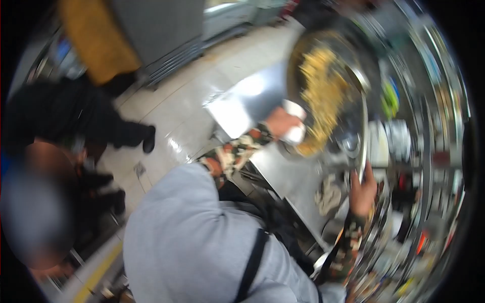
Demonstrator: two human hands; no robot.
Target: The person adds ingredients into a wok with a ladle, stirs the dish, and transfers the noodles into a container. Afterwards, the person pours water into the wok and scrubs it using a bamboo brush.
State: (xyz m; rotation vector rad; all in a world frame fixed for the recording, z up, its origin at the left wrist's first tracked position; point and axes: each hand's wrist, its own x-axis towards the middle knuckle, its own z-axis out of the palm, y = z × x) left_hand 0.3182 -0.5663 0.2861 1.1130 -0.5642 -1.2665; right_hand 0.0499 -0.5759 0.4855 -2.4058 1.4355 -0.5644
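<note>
On the left, a person (86,116) in dark clothes is on the pale floor (177,113). A blurred head (38,207) shows on the near left. A yellow sheet (98,43) hangs on the far left, just beside a big grey box (161,25).

Next, the left hand (282,123) reaches out from a spotted sleeve. Its fingers are shut around a white cloth (294,132), and the cloth is at the left rim of a big dark wok (351,129). The wok is at the far end of a shiny metal desk (295,174). Yellow food (321,96) lies inside it in a long, messy heap. I cannot tell what food it is.

On the near part of the desk is a crumpled rag (328,194). To the right of the food is a ladle (364,131). Its head is in the wok, and its long handle comes back to the right hand (362,192). The right fingers are wrapped around the handle.

Further right are white tubs (379,144) and a green thing (390,98), both blurry.
</note>
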